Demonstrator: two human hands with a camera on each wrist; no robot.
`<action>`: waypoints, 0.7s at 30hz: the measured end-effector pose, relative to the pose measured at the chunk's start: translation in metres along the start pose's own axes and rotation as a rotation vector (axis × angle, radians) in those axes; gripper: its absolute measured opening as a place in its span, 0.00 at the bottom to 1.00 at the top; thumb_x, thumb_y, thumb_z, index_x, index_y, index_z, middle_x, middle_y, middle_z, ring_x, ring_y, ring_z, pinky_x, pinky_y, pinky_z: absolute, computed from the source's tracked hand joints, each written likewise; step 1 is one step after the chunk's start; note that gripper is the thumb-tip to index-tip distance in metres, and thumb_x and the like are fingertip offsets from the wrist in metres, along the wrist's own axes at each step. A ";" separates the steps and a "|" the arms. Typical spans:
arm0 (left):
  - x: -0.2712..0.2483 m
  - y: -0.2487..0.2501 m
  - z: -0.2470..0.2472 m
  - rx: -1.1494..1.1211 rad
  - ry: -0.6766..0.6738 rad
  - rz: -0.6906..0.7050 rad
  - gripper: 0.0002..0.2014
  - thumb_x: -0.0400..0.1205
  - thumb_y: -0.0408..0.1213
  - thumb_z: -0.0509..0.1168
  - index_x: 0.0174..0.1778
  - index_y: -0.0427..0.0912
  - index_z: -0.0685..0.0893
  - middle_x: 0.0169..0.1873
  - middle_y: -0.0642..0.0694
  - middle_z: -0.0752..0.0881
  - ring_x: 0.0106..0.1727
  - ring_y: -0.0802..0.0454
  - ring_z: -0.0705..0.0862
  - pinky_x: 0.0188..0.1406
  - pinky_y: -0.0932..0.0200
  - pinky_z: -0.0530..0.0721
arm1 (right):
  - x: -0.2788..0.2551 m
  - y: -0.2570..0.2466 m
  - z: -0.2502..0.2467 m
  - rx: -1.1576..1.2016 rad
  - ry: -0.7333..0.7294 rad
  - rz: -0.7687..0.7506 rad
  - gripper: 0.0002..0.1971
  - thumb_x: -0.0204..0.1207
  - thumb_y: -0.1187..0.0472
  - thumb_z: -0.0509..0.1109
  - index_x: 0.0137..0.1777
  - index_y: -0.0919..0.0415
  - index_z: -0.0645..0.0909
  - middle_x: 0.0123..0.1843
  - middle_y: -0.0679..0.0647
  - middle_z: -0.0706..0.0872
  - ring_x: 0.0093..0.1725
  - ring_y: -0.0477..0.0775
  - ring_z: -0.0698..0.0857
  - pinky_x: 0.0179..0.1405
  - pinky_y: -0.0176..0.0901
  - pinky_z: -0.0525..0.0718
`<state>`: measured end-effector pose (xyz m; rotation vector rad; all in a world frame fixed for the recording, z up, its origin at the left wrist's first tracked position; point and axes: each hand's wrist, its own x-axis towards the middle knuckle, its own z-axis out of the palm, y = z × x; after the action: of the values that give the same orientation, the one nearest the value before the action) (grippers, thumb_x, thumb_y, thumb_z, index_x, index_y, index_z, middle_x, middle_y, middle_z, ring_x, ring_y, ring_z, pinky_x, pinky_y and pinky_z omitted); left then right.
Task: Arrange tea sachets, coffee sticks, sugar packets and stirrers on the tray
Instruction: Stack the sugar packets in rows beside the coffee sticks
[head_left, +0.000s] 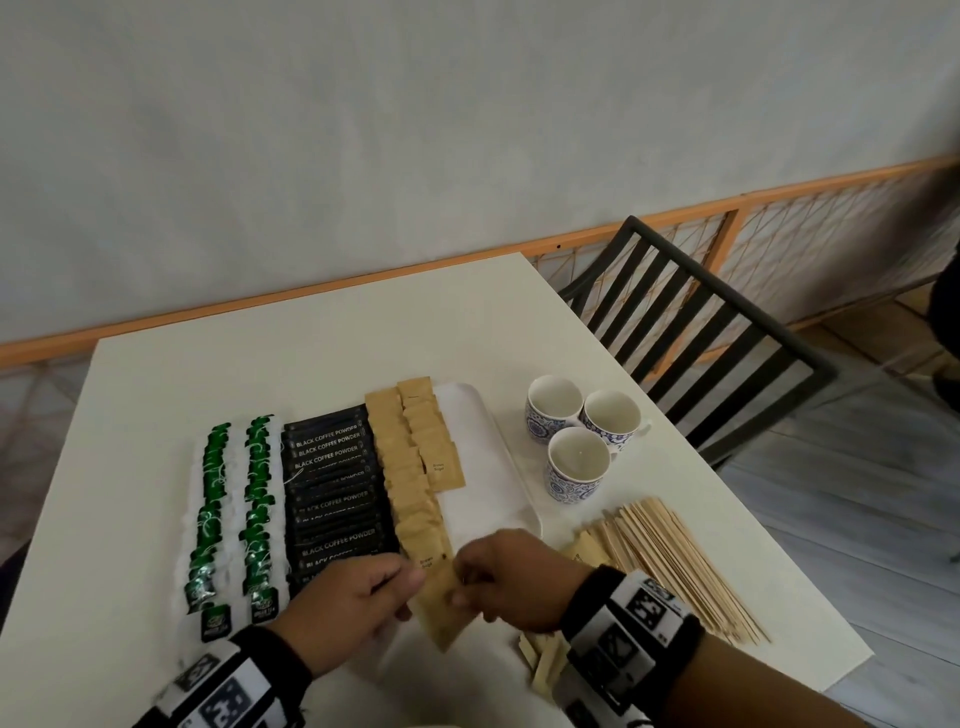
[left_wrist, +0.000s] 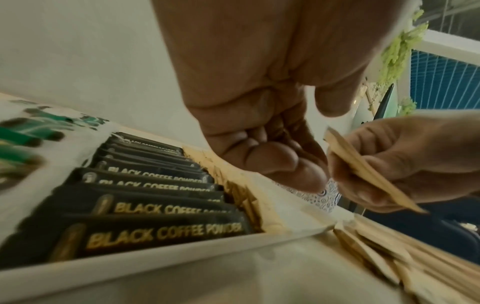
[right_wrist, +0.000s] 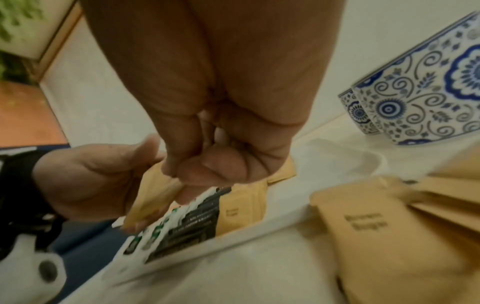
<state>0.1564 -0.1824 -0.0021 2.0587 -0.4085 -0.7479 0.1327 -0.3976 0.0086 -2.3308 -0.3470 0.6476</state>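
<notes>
Together both hands (head_left: 343, 605) (head_left: 511, 582) pinch sugar packets (head_left: 441, 610), long axis pointing away.

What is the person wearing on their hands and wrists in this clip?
The left hand and right hand are bare, no gloves or visible sleeves. Each wrist carries a black strap holding a white block printed with black square marker patterns.

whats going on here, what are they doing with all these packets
A person is laying out drink supplies on a white tray. Two rows of green tea sachets, black coffee sticks and brown sugar packets already lie on it. Both the left hand and the right hand hold a small stack of sugar packets over the tray's near end. The wooden stirrers still lie on the table beside three patterned cups.
</notes>
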 end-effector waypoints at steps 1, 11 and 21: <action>0.001 0.002 -0.001 -0.008 0.010 0.017 0.13 0.82 0.49 0.61 0.31 0.57 0.83 0.28 0.52 0.85 0.29 0.58 0.83 0.35 0.64 0.81 | 0.003 -0.002 -0.003 0.065 -0.002 0.023 0.08 0.79 0.57 0.70 0.52 0.60 0.83 0.35 0.52 0.86 0.29 0.38 0.82 0.37 0.33 0.78; 0.009 0.012 -0.013 0.064 0.268 0.057 0.14 0.85 0.41 0.62 0.33 0.43 0.83 0.25 0.52 0.82 0.26 0.59 0.82 0.28 0.70 0.76 | 0.013 -0.001 -0.004 0.664 0.066 0.030 0.09 0.80 0.51 0.70 0.44 0.56 0.84 0.36 0.53 0.88 0.34 0.50 0.83 0.33 0.37 0.78; 0.013 0.015 -0.016 0.086 0.392 0.059 0.12 0.83 0.40 0.64 0.34 0.47 0.84 0.26 0.46 0.86 0.25 0.57 0.85 0.27 0.72 0.77 | 0.029 -0.001 -0.002 0.636 0.044 0.041 0.05 0.72 0.56 0.78 0.41 0.55 0.85 0.36 0.52 0.88 0.33 0.45 0.84 0.38 0.37 0.81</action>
<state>0.1765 -0.1872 0.0131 2.2001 -0.2795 -0.2831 0.1585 -0.3861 0.0005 -1.7421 -0.0546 0.6153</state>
